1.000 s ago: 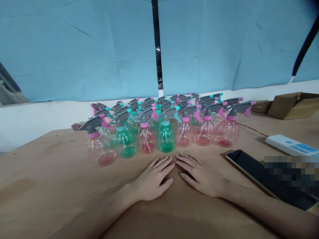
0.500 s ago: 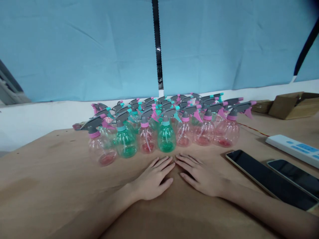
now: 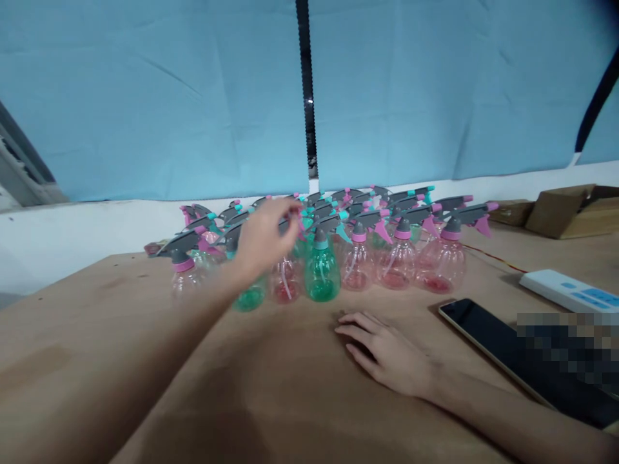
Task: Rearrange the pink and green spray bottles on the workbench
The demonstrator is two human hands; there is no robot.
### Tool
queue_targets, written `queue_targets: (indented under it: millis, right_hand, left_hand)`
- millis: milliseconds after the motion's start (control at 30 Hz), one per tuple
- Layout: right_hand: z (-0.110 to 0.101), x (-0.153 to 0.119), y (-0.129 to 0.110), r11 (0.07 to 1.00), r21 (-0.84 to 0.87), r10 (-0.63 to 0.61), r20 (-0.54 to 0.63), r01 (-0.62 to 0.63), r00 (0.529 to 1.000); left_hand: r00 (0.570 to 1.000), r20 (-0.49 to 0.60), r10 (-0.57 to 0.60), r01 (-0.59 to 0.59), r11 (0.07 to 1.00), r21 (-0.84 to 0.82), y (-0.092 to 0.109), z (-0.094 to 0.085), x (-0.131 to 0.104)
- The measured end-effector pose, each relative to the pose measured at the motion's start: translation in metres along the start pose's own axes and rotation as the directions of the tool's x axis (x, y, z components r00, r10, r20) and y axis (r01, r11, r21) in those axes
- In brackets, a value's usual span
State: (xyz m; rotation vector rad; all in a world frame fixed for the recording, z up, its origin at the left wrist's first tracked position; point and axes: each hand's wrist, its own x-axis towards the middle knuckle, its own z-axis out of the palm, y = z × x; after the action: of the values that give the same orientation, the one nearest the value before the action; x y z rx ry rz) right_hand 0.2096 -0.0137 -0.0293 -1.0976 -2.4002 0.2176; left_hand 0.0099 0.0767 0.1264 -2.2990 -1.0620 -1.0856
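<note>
Tabletop [image 3: 290, 386] supports the loosely spread right hand [image 3: 394, 357]; half-curled left hand [image 3: 265, 235] overlaps sprayers [image 3: 322, 274].

You wear the one camera on your head. It looks forward and down over the worktop [image 3: 271, 406] from your own side. Your left arm [image 3: 178, 332] and right arm [image 3: 483, 401] come in from the bottom, close to you. The spray bottles [image 3: 322, 274] stand in the middle, a bit farther off. Behind them, you face the blue cloth [image 3: 193, 96], which fills the top. Your view is wide and takes in the box [image 3: 556, 219] on the right.
</note>
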Motion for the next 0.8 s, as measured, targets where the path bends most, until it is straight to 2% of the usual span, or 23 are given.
queue_targets:
  millis: [33, 67, 100, 133, 200, 333, 433, 533, 600, 733, 800]
  right_hand:
    - [0.000, 0.000, -0.001, 1.000, 0.001, 0.003, -0.003, -0.003, 1.000]
    - [-0.001, 0.000, -0.001, 1.000, 0.001, 0.007, -0.005, -0.007, 1.000]
    - [-0.001, 0.001, -0.002, 1.000, -0.001, 0.010, -0.008, -0.010, 1.000]
    - [-0.001, 0.001, -0.003, 1.000, -0.003, 0.012, -0.012, -0.012, 1.000]
    - [-0.001, 0.001, -0.004, 1.000, -0.008, 0.011, -0.016, -0.011, 1.000]
    - [0.000, 0.002, -0.003, 1.000, -0.006, -0.002, -0.023, 0.002, 1.000]
    - [0.000, 0.003, -0.002, 1.000, -0.007, -0.005, -0.032, 0.005, 0.999]
    - [0.001, 0.003, -0.002, 1.000, -0.014, -0.004, -0.034, 0.004, 0.999]
    - [0.000, 0.003, -0.002, 1.000, -0.015, -0.005, -0.035, 0.004, 0.999]
    - [-0.001, 0.003, -0.003, 1.000, -0.019, -0.013, -0.033, 0.012, 0.999]
    - [-0.001, 0.004, -0.003, 1.000, -0.015, -0.010, -0.030, 0.010, 1.000]
  left_hand:
    - [0.999, 0.015, -0.041, 0.040, 0.997, 0.065, -0.014, 0.003, 0.026]
    - [0.993, 0.087, -0.074, 0.063, 0.990, 0.126, -0.028, 0.009, 0.051]
    - [0.971, 0.208, -0.115, 0.074, 0.978, 0.194, -0.042, 0.016, 0.073]
    - [0.912, 0.377, -0.163, 0.064, 0.963, 0.262, -0.056, 0.025, 0.092]
    - [0.834, 0.511, -0.210, 0.059, 0.953, 0.296, -0.079, 0.045, 0.118]
    - [0.699, 0.651, -0.295, 0.066, 0.934, 0.352, -0.106, 0.077, 0.135]
    - [0.650, 0.679, -0.340, 0.077, 0.919, 0.386, -0.113, 0.091, 0.136]
    - [0.643, 0.676, -0.359, 0.085, 0.911, 0.403, -0.114, 0.095, 0.138]
    - [0.655, 0.666, -0.357, 0.086, 0.911, 0.404, -0.113, 0.092, 0.141]
    - [0.710, 0.608, -0.357, 0.097, 0.903, 0.418, -0.108, 0.071, 0.156]
    - [0.770, 0.542, -0.336, 0.114, 0.909, 0.401, -0.106, 0.051, 0.166]
